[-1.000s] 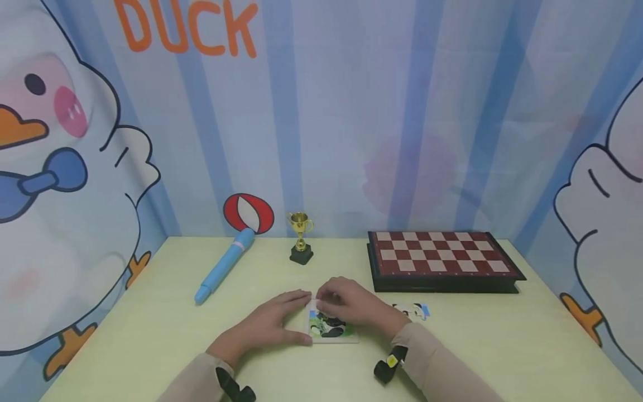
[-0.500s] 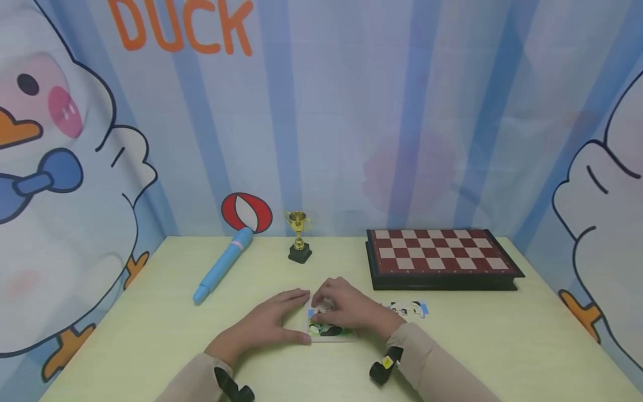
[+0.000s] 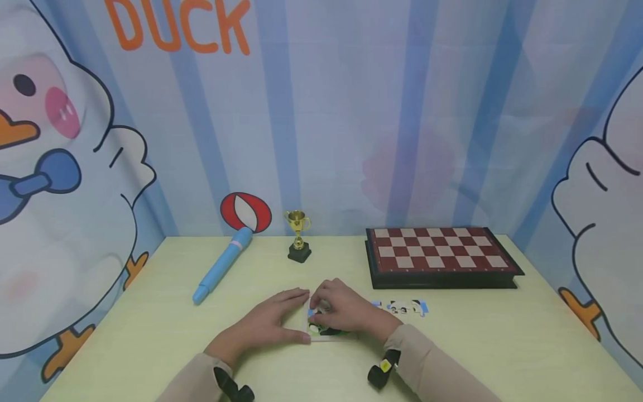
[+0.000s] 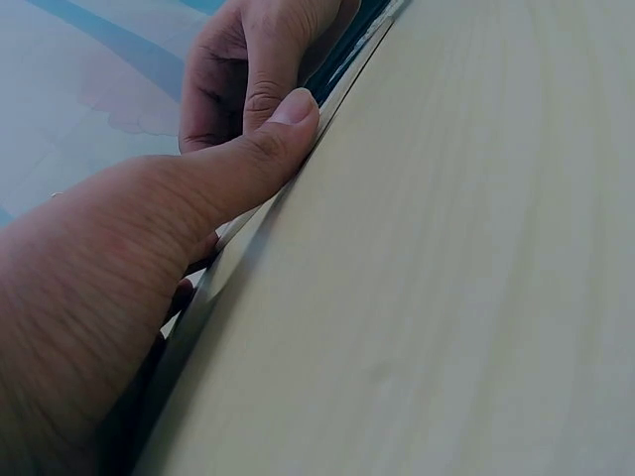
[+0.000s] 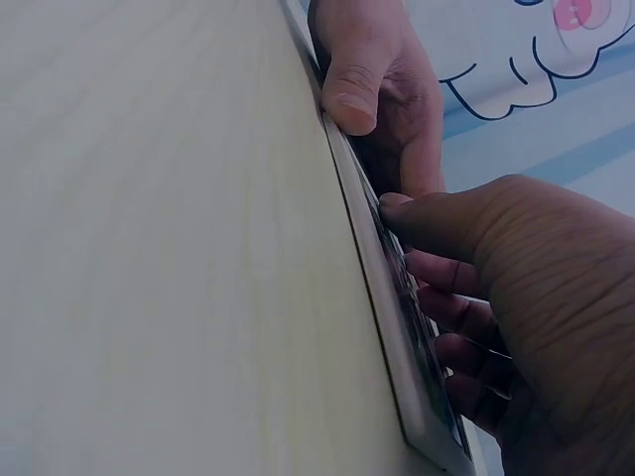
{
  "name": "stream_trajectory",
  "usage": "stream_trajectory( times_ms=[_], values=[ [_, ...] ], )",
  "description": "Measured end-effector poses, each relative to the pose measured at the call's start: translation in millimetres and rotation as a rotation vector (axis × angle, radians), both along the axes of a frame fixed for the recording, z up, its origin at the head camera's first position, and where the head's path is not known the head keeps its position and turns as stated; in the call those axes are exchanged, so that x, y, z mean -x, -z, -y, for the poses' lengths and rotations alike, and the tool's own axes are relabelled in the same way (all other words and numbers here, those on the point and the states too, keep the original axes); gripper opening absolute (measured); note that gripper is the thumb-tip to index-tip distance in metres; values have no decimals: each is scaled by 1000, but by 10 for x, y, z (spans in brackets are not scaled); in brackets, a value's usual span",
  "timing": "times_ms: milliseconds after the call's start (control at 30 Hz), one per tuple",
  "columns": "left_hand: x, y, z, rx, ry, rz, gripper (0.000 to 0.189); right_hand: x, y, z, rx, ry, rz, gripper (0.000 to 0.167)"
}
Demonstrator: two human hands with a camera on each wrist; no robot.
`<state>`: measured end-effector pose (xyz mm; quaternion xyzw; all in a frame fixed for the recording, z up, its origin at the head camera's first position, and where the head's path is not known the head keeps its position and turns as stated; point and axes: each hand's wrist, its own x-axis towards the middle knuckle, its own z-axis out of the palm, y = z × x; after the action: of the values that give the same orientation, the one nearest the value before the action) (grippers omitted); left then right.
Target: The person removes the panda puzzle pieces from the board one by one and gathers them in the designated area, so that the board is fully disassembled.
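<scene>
A thin square puzzle board (image 3: 327, 337) with a panda picture in black, white and green lies flat on the table. My left hand (image 3: 268, 319) braces its left side, thumb at the near corner and straight fingers at the far one. Over the board, the fingers of my right hand (image 3: 346, 306) curl down and pinch a small pale puzzle piece (image 3: 325, 305), mostly hidden by the hand. In the right wrist view, the right fingertips (image 5: 458, 349) lie along the face of the board (image 5: 382, 297). Loose panda puzzle pieces (image 3: 399, 307) lie beyond the right wrist.
A black-sided folding chessboard (image 3: 442, 251) stands at the back right. A small gold trophy cup (image 3: 298, 237) and a blue stick-like tube (image 3: 223, 265) stand and lie at the back left. A duck-print curtain (image 3: 331, 111) hangs behind the table (image 3: 166, 335).
My right hand has shifted slightly left over the board, uncovering more of the loose pieces beyond its wrist. My left hand keeps its place; the whole view has drifted a little.
</scene>
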<state>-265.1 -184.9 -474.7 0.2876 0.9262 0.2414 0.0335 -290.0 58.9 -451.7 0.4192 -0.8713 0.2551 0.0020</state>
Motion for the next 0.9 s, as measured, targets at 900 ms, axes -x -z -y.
stream_trajectory(
  times_ms=[900],
  values=[
    [1,-12,3,3,-13,33,101,31,34,27,19,-1,-2,22]
  ],
)
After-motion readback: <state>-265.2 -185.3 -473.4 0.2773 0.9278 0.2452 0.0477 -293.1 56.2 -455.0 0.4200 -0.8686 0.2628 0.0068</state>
